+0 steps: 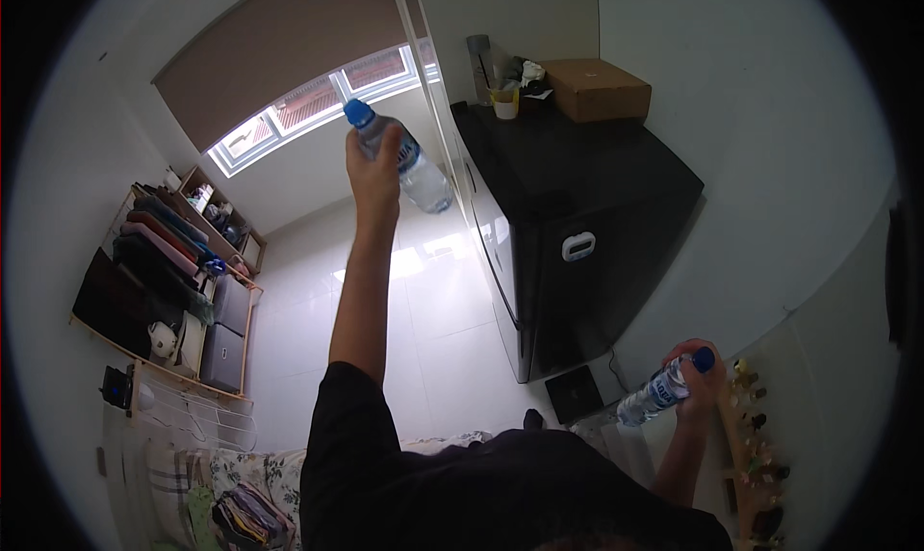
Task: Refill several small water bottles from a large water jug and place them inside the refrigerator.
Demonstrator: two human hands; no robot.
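Stretched out ahead, my left hand (377, 165) grips a clear plastic Aqua water bottle (422, 176) near its neck. That bottle has a blue cap and tilts, its base pointing down to the right. At the lower right my right hand (696, 385) is wrapped around the upper part of another blue-capped Aqua bottle (653, 392), whose base points to the lower left. Between the two hands stands a black refrigerator (577, 183); neither bottle appears to touch it.
On the refrigerator are a cardboard box (603, 92), a tumbler (479, 67) and a cup (505, 102). A clothes rack (162, 255) stands left by the wall. Folded clothes (253, 518) lie on the bed (278, 471). A shelf with small figures (754, 435) is at right.
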